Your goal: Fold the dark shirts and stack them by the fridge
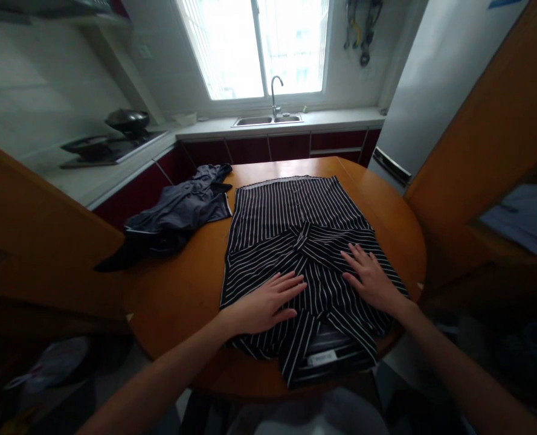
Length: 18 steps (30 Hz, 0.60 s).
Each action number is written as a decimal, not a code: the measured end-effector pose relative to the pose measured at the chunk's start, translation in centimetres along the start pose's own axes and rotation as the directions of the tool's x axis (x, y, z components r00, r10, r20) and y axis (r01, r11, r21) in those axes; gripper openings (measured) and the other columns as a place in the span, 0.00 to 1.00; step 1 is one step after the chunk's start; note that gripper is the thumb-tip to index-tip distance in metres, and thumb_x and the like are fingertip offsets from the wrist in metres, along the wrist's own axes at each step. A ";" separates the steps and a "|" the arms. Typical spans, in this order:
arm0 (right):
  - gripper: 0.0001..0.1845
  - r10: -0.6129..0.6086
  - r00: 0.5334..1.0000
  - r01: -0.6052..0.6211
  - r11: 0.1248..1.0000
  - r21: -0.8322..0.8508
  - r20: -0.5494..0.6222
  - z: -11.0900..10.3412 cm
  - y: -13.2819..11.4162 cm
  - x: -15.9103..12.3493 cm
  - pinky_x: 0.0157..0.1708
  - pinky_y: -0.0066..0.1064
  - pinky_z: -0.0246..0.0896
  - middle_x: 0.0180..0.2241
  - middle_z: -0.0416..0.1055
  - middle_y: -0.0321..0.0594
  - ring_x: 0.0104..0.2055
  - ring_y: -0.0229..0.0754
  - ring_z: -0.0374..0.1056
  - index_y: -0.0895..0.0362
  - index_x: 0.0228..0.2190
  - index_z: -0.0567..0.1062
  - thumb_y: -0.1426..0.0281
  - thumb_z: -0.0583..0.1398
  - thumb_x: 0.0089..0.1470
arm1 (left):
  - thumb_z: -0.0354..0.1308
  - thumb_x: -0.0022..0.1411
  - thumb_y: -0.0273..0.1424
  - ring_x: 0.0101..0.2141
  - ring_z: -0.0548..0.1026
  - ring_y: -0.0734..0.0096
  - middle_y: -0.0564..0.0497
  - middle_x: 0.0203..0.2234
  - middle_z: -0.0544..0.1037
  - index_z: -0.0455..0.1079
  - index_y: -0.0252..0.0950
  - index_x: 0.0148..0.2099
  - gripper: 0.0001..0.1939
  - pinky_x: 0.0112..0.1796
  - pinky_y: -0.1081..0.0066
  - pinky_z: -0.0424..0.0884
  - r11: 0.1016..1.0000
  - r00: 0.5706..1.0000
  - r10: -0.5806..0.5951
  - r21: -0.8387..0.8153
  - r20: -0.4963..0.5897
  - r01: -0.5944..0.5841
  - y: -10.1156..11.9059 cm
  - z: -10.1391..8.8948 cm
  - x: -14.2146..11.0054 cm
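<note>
A black shirt with white stripes (pixel 290 208) lies spread on the wooden table, its collar and a white label (pixel 321 357) toward me. Both sleeves are folded inward across its front, and the cuffs meet near the middle. My left hand (pixel 261 302) rests flat on the left part of the shirt, fingers stretched out and pointing right. On the right part lies my right hand (pixel 370 278), fingers spread and pointing away from me. Neither hand grips the cloth.
A crumpled dark grey garment (pixel 182 205) hangs partly over the left edge of the round table (pixel 173 302). Behind stand a counter with a sink (pixel 268 120) and a stove with a pan (pixel 127 119). A fridge (pixel 435 78) stands at the right.
</note>
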State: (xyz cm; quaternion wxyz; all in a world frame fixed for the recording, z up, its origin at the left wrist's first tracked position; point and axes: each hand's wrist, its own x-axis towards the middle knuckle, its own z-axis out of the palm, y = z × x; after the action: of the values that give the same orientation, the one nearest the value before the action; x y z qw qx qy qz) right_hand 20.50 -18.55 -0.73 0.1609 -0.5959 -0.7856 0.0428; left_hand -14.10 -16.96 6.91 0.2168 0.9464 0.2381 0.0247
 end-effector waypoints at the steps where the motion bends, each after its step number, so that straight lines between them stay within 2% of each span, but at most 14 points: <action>1: 0.31 -0.010 1.000 0.010 1.000 0.002 0.029 0.2 -0.2 -0.3 0.68 0.58 0.40 0.72 0.45 0.46 0.74 0.52 0.38 0.50 0.68 0.59 0.56 0.49 0.68 | 0.51 0.74 0.41 0.71 0.48 0.58 0.50 0.72 0.51 0.45 0.48 0.75 0.33 0.68 0.51 0.48 1.000 1.000 0.003 -0.016 -0.006 -0.003 0.7 0.3 -0.4; 6: 0.32 -0.051 0.992 0.048 0.998 0.030 0.118 0.2 -0.2 -1.6 0.68 0.60 0.39 0.71 0.47 0.48 0.74 0.53 0.39 0.51 0.67 0.59 0.55 0.51 0.67 | 0.54 0.72 0.36 0.69 0.53 0.60 0.51 0.70 0.58 0.48 0.51 0.74 0.32 0.67 0.51 0.55 0.990 0.992 -0.084 -0.117 -0.093 0.073 3.8 2.2 -2.6; 11: 0.31 -0.116 0.981 0.093 0.984 0.150 0.153 -1.0 -1.6 -3.9 0.68 0.59 0.40 0.71 0.50 0.47 0.73 0.52 0.43 0.50 0.67 0.60 0.56 0.53 0.67 | 0.54 0.72 0.31 0.68 0.58 0.61 0.51 0.69 0.58 0.47 0.51 0.74 0.34 0.66 0.52 0.57 0.973 0.979 -0.153 -0.194 -0.136 0.126 6.6 5.3 -4.7; 14: 0.29 -0.164 0.972 0.126 0.967 0.220 0.166 -2.0 -2.8 -5.7 0.69 0.59 0.40 0.70 0.52 0.44 0.73 0.52 0.44 0.48 0.66 0.62 0.59 0.55 0.66 | 0.54 0.71 0.31 0.68 0.57 0.61 0.51 0.70 0.57 0.48 0.50 0.74 0.33 0.66 0.52 0.57 0.968 0.967 -0.188 -0.199 -0.169 0.153 7.7 7.2 -5.8; 18: 0.28 -0.164 0.968 0.105 0.951 0.289 0.188 -3.2 -3.8 -7.6 0.69 0.58 0.42 0.69 0.56 0.44 0.72 0.51 0.47 0.48 0.65 0.64 0.59 0.55 0.67 | 0.58 0.69 0.32 0.69 0.54 0.58 0.49 0.71 0.54 0.49 0.50 0.74 0.36 0.66 0.49 0.57 0.967 0.959 -0.209 -0.183 -0.190 0.174 8.1 9.0 -6.7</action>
State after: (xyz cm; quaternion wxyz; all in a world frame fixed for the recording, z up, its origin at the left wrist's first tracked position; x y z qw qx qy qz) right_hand 19.78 -27.22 1.70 0.1614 -0.5043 -0.8235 0.2037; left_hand -15.09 -30.10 2.56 0.2695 0.8898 0.3474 0.1219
